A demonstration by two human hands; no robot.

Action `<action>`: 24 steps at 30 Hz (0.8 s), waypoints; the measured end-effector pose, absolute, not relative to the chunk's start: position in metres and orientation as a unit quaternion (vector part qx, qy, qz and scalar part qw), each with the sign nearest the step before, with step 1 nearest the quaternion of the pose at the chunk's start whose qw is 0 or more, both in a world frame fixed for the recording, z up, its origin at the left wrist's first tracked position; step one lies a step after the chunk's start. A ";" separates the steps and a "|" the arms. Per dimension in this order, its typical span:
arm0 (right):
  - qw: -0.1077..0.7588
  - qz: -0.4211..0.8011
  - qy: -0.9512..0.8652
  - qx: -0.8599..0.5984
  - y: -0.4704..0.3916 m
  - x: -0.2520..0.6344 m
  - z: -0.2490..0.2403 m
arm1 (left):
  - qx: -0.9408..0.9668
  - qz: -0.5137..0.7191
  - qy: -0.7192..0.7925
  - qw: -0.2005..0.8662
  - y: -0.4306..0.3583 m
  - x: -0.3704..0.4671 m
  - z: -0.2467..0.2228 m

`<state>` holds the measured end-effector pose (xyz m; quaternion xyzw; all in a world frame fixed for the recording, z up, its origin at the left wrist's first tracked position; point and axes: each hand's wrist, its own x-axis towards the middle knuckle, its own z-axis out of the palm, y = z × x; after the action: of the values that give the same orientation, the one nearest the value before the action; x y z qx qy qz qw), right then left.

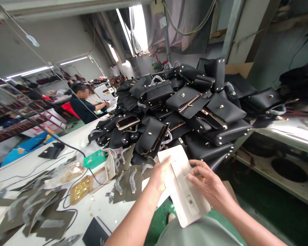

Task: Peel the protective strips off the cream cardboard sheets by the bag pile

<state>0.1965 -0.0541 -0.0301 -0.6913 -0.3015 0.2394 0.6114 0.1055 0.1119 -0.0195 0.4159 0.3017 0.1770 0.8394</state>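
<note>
Both hands, left (157, 176) and right (207, 182), grip a white panel (181, 181) before heaped black handbags (184, 109) crowding the table (92, 205).

Daylit workshop, strong wide-angle bend

Glare pours from the window (140, 29) above the bag pile (184, 106); edges curve, and the near worktop (28, 164) blurs.

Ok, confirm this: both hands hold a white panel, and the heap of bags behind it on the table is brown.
One thing is off: the bags are black, not brown, as the head view shows. The left hand and right hand do hold the white panel, with the heap behind it on the table.
</note>
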 end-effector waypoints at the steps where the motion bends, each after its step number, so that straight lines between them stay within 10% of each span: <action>1: 0.612 0.250 -0.282 -0.695 -0.055 0.196 -0.034 | 0.400 0.163 0.297 0.852 0.109 0.103 -0.019; 24: 0.615 0.219 -0.247 -0.716 -0.045 0.195 -0.036 | 0.422 0.118 0.250 0.863 0.052 0.050 -0.040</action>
<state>0.1948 -0.0450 -0.0360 -0.7163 -0.2467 0.2190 0.6148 0.0503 0.0517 -0.0399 0.4219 0.2503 0.1183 0.8633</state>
